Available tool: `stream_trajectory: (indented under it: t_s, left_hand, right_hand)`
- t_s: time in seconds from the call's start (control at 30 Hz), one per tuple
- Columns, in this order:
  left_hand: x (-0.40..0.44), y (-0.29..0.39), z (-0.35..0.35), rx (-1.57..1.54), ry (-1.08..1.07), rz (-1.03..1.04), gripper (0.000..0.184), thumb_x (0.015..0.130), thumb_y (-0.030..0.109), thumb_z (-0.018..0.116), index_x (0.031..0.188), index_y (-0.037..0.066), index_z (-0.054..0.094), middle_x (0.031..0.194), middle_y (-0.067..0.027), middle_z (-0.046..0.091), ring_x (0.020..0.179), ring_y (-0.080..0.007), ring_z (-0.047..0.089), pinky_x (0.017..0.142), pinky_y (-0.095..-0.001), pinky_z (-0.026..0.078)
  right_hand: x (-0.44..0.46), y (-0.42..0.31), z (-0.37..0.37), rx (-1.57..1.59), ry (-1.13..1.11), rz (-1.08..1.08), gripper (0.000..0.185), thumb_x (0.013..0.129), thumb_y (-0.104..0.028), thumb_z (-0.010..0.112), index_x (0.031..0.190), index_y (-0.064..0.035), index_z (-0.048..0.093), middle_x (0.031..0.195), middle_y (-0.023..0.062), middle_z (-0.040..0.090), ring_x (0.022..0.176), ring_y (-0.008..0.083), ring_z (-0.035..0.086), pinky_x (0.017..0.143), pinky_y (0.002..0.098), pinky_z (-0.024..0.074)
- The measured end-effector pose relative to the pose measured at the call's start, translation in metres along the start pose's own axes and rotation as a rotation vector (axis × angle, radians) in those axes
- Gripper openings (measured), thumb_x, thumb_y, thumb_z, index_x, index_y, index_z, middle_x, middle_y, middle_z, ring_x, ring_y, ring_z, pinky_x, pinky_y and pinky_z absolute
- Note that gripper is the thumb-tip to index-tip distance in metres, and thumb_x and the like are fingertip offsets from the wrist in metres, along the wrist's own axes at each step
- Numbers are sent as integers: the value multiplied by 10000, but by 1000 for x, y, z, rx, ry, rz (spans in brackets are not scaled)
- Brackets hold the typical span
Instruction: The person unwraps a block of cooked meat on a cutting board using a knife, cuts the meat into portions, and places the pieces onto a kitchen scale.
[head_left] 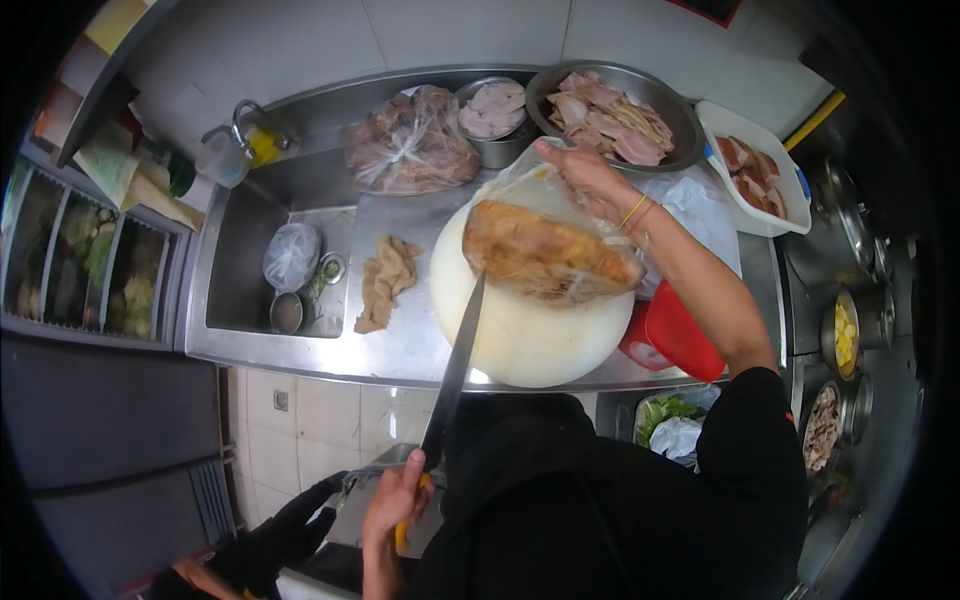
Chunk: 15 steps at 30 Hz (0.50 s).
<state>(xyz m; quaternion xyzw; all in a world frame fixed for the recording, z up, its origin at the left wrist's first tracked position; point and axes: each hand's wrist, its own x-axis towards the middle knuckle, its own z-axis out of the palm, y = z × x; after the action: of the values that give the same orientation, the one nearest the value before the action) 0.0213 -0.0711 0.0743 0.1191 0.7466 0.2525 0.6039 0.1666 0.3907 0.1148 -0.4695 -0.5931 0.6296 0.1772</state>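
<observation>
My right hand (590, 178) grips the gathered top of a clear plastic bag (528, 180). Inside the bag is a large browned piece of meat (545, 250), lying over a round white cutting board (480, 325). My left hand (398, 497) is closed around the yellow handle of a long knife (458, 365). The blade points up and away from me, its tip at the lower left edge of the meat in this view. Whether the tip touches the bag, I cannot tell.
Behind the board stand a tied bag of meat (413, 140), a pot of sliced ham (492, 108), a large bowl of sliced meat (610, 118) and a white tub (755, 170). A brown cloth (387, 283) and a sink (240, 240) are left; a red container (685, 330) is right.
</observation>
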Motion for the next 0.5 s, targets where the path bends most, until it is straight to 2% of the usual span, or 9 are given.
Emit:
stream_trajectory:
  t_s: [0.1,0.13,0.23,0.33,0.43,0.47,0.5]
  left_hand:
    - [15,10,5,31,-6,27,786,1020,668,378,700,-20,584,477,-49,465,371,-147,451,393,-299,365]
    - [21,10,8,36,-4,24,783,1022,665,374,697,-16,580,476,-48,463,370,-148,449,391,-299,364]
    - [31,5,11,15,31,16,778,1014,676,384,693,-8,571,476,-47,460,365,-149,439,382,-299,353]
    - [32,-5,10,-52,42,15,776,998,692,413,699,-7,574,479,-42,460,366,-142,439,376,-298,345]
    - [30,-8,7,-142,84,22,773,985,700,438,703,-6,574,481,-36,458,368,-135,441,373,-295,340]
    - [28,-11,5,-148,100,22,771,983,700,443,704,-7,574,482,-33,457,369,-133,441,372,-294,338]
    - [27,-13,4,-152,114,27,770,981,700,449,704,-7,574,482,-31,456,370,-131,442,372,-292,336]
  right_hand:
    - [-21,-16,21,89,-25,-48,428,962,-501,669,761,-153,522,628,-54,378,526,75,366,469,274,300]
    - [-6,-10,19,97,-101,-180,441,977,-477,650,725,-136,528,630,-40,416,550,79,407,491,278,334]
    - [-6,-16,36,-153,-35,-222,453,992,-444,625,726,-78,594,661,-17,497,593,106,477,538,304,400]
    - [19,8,28,-259,110,-252,489,974,-457,637,773,-12,648,712,6,587,636,155,536,617,327,473]
    - [19,21,19,-439,265,-299,604,888,-568,654,916,33,707,876,175,727,833,238,692,774,363,519]
    - [19,28,11,-587,274,-250,755,808,-656,694,1150,17,679,1139,241,698,1098,330,668,886,412,514]
    - [13,32,19,-778,298,-241,800,785,-660,715,1232,-2,628,1216,239,656,1162,358,623,923,432,497]
